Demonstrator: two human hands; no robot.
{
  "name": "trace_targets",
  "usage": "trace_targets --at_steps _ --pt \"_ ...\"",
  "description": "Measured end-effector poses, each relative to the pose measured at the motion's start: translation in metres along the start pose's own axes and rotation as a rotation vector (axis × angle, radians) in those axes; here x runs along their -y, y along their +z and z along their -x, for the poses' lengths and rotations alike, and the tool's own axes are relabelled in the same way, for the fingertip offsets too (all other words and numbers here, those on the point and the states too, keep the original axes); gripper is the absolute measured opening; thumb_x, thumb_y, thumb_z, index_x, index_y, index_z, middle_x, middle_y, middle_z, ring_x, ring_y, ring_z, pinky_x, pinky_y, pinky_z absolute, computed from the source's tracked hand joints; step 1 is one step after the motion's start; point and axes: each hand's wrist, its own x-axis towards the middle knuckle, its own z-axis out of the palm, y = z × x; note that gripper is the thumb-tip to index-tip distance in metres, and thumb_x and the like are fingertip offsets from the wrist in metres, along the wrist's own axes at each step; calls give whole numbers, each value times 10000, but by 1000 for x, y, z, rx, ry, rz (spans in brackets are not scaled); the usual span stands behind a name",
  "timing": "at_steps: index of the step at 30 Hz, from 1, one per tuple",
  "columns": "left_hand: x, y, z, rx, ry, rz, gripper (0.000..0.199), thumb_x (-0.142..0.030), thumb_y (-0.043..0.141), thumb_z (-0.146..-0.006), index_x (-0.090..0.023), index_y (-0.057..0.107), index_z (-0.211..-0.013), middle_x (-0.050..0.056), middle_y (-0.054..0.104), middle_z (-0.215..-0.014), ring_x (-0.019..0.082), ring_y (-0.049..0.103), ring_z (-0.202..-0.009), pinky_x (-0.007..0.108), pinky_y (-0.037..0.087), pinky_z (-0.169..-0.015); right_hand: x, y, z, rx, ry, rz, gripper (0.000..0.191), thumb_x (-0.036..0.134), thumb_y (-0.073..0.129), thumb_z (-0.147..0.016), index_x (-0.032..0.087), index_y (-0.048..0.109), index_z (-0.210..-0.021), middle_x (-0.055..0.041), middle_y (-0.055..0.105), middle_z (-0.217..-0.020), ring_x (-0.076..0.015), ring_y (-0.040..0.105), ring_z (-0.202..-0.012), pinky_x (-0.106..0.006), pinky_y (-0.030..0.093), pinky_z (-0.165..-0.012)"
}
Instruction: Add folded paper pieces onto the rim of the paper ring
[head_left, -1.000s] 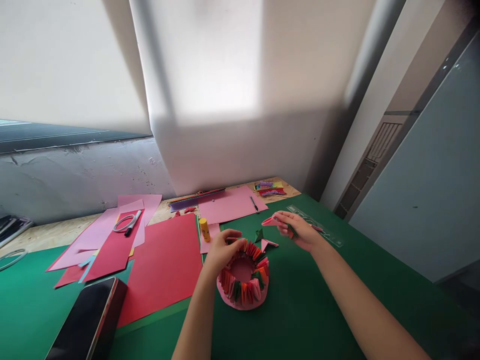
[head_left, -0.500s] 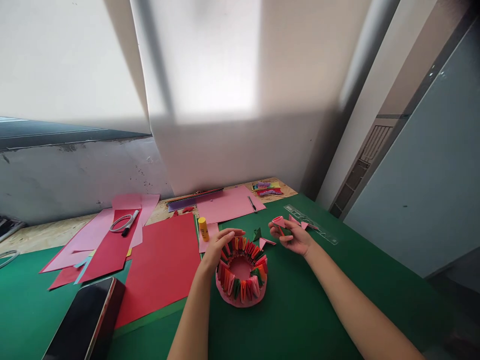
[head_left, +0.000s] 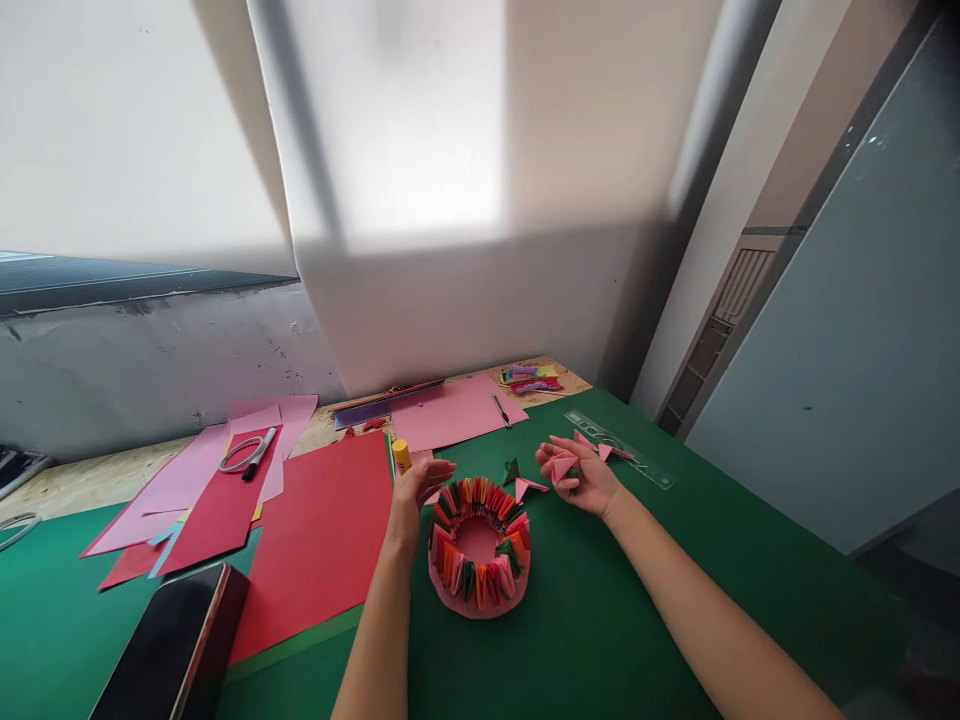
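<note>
A ring of folded paper pieces (head_left: 517,548) in pink, red, orange and green stands on a round pink base (head_left: 480,604). Beside its upper left, my left hand (head_left: 415,490) is open, fingers stretched out to the right. The hand hides the lower part of a yellow glue stick (head_left: 402,455); I cannot make out whether they touch. To the right of the ring, my right hand (head_left: 592,485) grips a folded pink paper piece (head_left: 562,468), with a bit of green showing by the fingers. Between the hands lie a loose green piece (head_left: 511,470) and a pink piece (head_left: 529,488).
A clear ruler (head_left: 622,450) and more pink folded pieces (head_left: 604,453) lie beyond my right hand. Red sheets (head_left: 322,530), a marker (head_left: 259,453) and a black box-shaped object (head_left: 169,640) are at left. A pen (head_left: 500,410) rests on pink paper (head_left: 450,410) at the back.
My left hand has moved left, off the ring's edge and in front of the glue stick. In my right hand the pink piece has turned and sits lower.
</note>
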Motion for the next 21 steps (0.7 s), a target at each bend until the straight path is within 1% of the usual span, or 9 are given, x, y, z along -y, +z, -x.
trace_targets --at_steps 3,5,8,10,12,14,17,19,21 --pt "-5 0 2 -90 54 -43 420 -521 517 -699 -140 666 -793 116 707 -898 256 634 -914 361 437 -844 1 0 0 -69 -220 206 184 282 660 -702 162 532 -758 -8 578 -684 -72 543 -526 -112 276 -298" --pt "-10 1 5 -141 94 -104 386 -499 538 -696 -140 660 -767 111 705 -871 246 638 -885 351 446 -824 2 -2 -2 -128 -367 340 235 237 727 -611 172 540 -738 25 550 -624 -61 498 -487 -122 265 -311" --pt "-15 3 8 -185 161 -177 352 -472 542 -712 -143 656 -760 103 701 -853 234 637 -866 342 447 -817 4 -7 -9 -241 -585 714 276 192 747 -532 177 549 -723 40 557 -627 -69 478 -491 -161 351 -383" --pt "-18 4 9 -198 196 -200 347 -464 531 -727 -143 655 -770 102 697 -849 231 634 -867 341 446 -819 3 -10 -14 -298 -712 1060 224 236 692 -585 183 564 -762 2 615 -744 -121 556 -624 -233 454 -520" --pt "-19 5 11 -211 212 -206 349 -462 522 -740 -142 655 -782 101 693 -852 230 631 -872 341 446 -821 1 -11 -17 -325 -745 1346 207 263 614 -661 194 579 -853 -35 649 -883 -176 594 -814 -323 480 -707" --pt "-20 5 12 -227 216 -198 351 -461 513 -748 -143 655 -787 100 690 -857 229 628 -874 339 448 -818 -2 -10 -18 -395 -716 1597 276 293 588 -698 200 580 -958 -61 657 -968 -222 573 -965 -421 409 -875" --pt "-20 5 13 -240 202 -177 341 -453 516 -745 -144 655 -786 100 687 -865 226 625 -876 335 451 -812 -9 -5 -15 -582 -721 1874 459 417 612 -704 190 551 -1098 -115 613 -1124 -316 443 -1173 -581 163 -1014" --pt "-19 4 13 -228 183 -173 335 -450 530 -736 -143 653 -788 101 686 -868 226 625 -878 337 449 -815 -13 3 -9 -666 -828 1967 538 483 587 -725 177 521 -1163 -136 555 -1224 -341 352 -1250 -613 18 -1028" --pt "-18 4 12 -215 164 -183 321 -441 556 -718 -142 650 -790 101 687 -870 228 626 -881 341 444 -823 -16 16 1 -669 -941 1975 513 485 528 -779 171 513 -1184 -133 535 -1255 -324 348 -1260 -584 24 -1047"
